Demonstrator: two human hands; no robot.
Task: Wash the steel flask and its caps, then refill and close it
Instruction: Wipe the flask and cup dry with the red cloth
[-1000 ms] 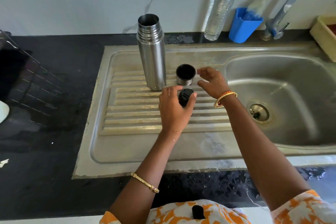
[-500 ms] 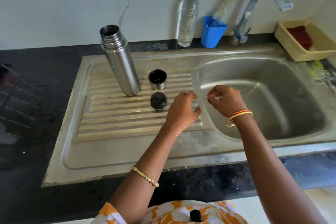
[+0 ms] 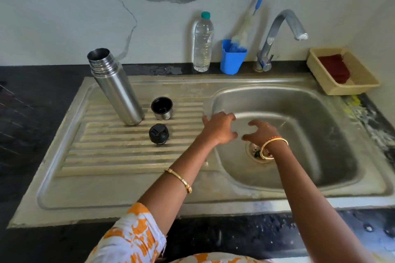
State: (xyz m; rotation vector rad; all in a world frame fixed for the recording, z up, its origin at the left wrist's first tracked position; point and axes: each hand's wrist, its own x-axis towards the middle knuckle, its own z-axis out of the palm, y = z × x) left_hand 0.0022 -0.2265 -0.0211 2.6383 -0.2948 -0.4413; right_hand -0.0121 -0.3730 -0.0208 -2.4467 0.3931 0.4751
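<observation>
With both hands empty over the basin, the flask parts wait on the drainboard

While the left hand (image 3: 220,128) and right hand (image 3: 259,132) hover side by side above the sink (image 3: 320,193), each grip spread apart and holding nothing, the steel flask (image 3: 116,89) stands open-mouthed at the far left of the ribbed board, the cup cap (image 3: 161,108) just right of it and the black stopper (image 3: 159,134) nearer; judging from this, the washing likely needs the tap (image 3: 277,34) or bottle brush (image 3: 242,34) next, both at the far edge, so reach over the basin, where room is open, and keep sleeves off the tall flask, which would tip easily; the water bottle (image 3: 203,45) and blue cup (image 3: 232,60) crowd the tap's left, the tray (image 3: 333,89) its right
</observation>
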